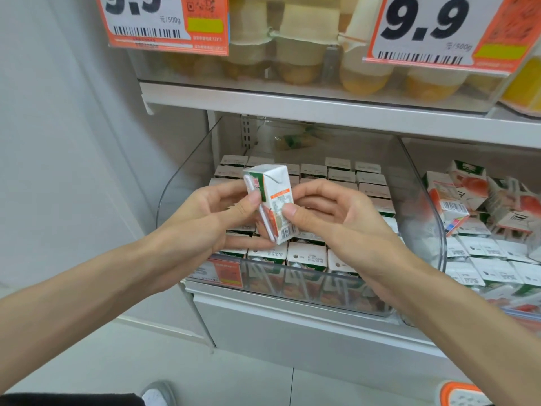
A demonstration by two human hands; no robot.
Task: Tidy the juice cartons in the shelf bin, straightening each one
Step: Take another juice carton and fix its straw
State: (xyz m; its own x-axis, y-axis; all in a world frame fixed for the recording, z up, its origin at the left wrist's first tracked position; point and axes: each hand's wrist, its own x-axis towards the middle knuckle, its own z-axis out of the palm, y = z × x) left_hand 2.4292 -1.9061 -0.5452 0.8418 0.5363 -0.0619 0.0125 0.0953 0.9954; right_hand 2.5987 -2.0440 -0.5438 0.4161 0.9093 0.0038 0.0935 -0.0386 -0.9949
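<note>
one juice carton (270,205) is up clear of the rows, held in the air over the front-left part of the shelf bin (307,285), just behind its clear front wall. left hand (216,215) pinches it, thumb on the edge carrying the straw (265,213), fingers behind. right hand (330,221) grips the other side, thumb on the printed panel near the barcode, fingers curled at the back. two-hand hold looks meant for turning it to match the pack before slotting it in; any gap for it is hidden under the hands. long axis near upright but tilted, folded top up and leaning toward the bin's back-left corner, barcode end down toward the front wall. packed cartons (342,177) below stand in neat rows, tops up. neighbouring bin (524,313) off the right wall holds jumbled cartons.
</note>
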